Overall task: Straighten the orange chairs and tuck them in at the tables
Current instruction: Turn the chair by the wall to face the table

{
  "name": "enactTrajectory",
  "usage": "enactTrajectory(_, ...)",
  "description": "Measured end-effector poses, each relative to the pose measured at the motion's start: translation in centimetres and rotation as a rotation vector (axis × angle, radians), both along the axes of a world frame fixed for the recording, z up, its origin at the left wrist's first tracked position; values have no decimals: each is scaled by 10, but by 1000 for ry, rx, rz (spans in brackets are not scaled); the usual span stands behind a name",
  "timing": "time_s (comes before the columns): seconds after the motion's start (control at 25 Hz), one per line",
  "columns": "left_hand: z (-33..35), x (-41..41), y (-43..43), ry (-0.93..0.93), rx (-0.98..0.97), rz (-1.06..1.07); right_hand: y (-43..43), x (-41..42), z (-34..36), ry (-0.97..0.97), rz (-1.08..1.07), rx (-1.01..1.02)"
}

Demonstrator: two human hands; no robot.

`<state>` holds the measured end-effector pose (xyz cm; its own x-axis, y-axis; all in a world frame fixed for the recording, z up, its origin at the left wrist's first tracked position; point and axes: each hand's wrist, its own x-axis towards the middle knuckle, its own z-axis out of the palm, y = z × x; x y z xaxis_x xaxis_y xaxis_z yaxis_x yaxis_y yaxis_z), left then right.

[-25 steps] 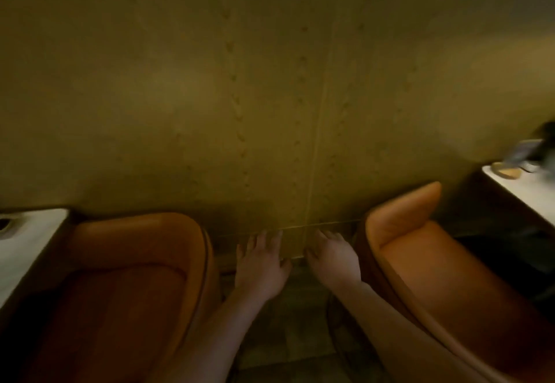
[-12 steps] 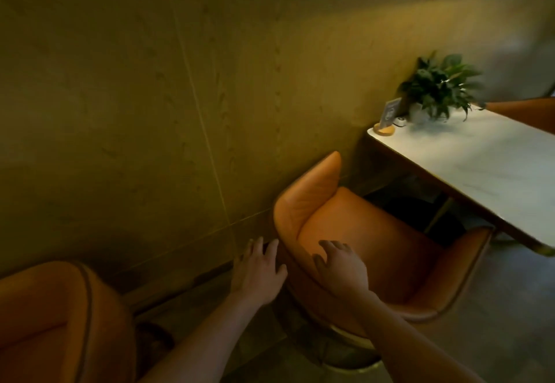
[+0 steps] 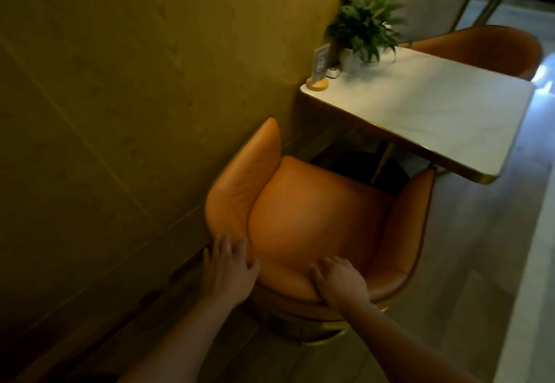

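An orange tub chair stands below me, its seat facing a white marble table with its front just short of the table's near edge. My left hand rests on the back rim at its left, fingers spread. My right hand lies over the top of the backrest, fingers curled on the padding. A second orange chair stands at the table's far side.
A tan panelled wall runs close along the chair's left side. On the table's wall end stand a potted plant, a small sign on a round wooden base and a white button. Grey floor stretches to the right.
My view has swung right from the wall to this chair and table. Both hands have come onto the chair's backrest; the other orange chair at my left has left the view.
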<state>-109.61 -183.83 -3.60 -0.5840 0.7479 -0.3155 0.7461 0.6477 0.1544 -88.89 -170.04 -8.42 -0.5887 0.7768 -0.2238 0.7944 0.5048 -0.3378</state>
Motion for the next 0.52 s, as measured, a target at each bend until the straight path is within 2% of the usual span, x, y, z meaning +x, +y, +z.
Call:
enactTrajectory(0.12,-20,-10,21,-3,15,22,4,-2,-9,11,-120,-128)
enactTrajectory(0.28,-23,-8,37,54,-16,47,2,-4,-6,-56,-158,-116)
enactTrajectory(0.52,-18,-3,32,103,39,-1,-6,-7,4,-161,-208,-101)
